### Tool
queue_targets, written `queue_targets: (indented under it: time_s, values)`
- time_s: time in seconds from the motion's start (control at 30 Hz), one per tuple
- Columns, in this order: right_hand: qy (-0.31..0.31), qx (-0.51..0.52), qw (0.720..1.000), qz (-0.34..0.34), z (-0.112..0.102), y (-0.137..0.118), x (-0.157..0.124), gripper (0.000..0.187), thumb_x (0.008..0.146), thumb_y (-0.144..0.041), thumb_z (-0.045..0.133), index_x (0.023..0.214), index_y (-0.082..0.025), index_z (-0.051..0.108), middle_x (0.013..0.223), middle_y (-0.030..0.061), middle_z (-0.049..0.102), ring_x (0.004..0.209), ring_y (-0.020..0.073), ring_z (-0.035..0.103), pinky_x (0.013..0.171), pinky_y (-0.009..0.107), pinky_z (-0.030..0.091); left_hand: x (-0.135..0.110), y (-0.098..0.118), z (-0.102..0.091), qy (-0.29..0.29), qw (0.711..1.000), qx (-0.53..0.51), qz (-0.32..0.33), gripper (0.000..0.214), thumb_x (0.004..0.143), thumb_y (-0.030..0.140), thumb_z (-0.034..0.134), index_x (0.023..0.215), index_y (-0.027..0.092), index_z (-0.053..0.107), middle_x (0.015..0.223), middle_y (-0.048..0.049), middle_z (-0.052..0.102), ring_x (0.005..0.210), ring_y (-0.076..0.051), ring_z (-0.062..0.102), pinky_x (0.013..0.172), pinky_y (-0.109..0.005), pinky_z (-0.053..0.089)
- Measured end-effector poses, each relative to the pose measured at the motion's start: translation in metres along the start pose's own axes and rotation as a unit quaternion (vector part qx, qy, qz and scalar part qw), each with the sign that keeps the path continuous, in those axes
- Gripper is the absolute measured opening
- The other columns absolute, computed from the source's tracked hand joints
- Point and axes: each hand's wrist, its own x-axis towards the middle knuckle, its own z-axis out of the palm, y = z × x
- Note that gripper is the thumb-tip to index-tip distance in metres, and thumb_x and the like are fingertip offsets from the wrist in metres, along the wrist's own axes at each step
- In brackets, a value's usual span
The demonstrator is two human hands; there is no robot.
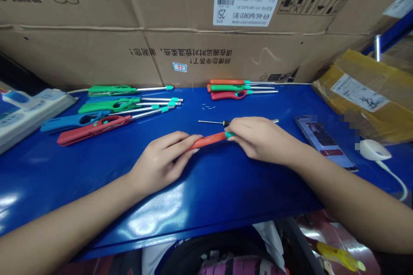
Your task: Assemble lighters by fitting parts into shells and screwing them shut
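My left hand (163, 161) is closed around the handle end of an orange long-nosed lighter (211, 139) lying on the blue table (200, 189). My right hand (261, 137) is closed over the lighter's teal collar and metal tube end. Just behind the right hand a thin screwdriver (211, 122) rests on the table. At the left lie several lighters (109, 114) in green, blue and red. Three more lighters (238, 88), orange, green and red, lie at the back centre.
Large cardboard boxes (193, 30) wall off the back. A white power strip (29, 114) sits at far left. A phone (324, 142), a white charger (374, 150) with cable and a yellow-taped parcel (364, 94) lie at right. Tiny metal bits (209, 106) dot the table.
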Motion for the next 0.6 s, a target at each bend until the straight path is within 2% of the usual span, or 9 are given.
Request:
queue_targets:
  time_s: [0.33, 0.47, 0.6]
  values:
    - [0.014, -0.008, 1.0, -0.017, 0.0, -0.001, 0.001, 0.017, 0.099, -0.014, 0.044, 0.091, -0.018, 0.058, 0.085, 0.0064, 0.063, 0.074, 0.0186, 0.052, 0.066, 0.03, 0.037, 0.001, -0.002, 0.002, 0.001, 0.999, -0.036, -0.008, 0.028, 0.097, 0.013, 0.06, 0.124, 0.017, 0.066, 0.108, -0.0093, 0.072, 0.091, -0.016, 0.07, 0.081, -0.024, 0.058]
    - [0.005, 0.002, 0.999, 0.039, -0.004, -0.006, 0.002, 0.013, 0.101, -0.02, 0.047, 0.093, -0.019, 0.057, 0.087, 0.006, 0.063, 0.073, 0.0186, 0.054, 0.065, 0.03, 0.039, 0.007, -0.006, -0.006, -0.023, 0.996, -0.061, -0.061, 0.025, 0.098, 0.02, 0.061, 0.122, 0.017, 0.069, 0.11, -0.0083, 0.072, 0.093, -0.016, 0.071, 0.084, -0.024, 0.058]
    - [0.022, 0.058, 0.994, 0.087, -0.005, -0.006, 0.002, 0.008, 0.1, -0.022, 0.051, 0.102, -0.019, 0.057, 0.099, 0.0086, 0.066, 0.086, 0.0213, 0.062, 0.073, 0.032, 0.045, 0.015, -0.013, -0.017, -0.06, 0.989, -0.08, -0.109, 0.028, 0.101, 0.031, 0.057, 0.123, 0.019, 0.07, 0.114, -0.0088, 0.073, 0.099, -0.018, 0.071, 0.089, -0.027, 0.058]
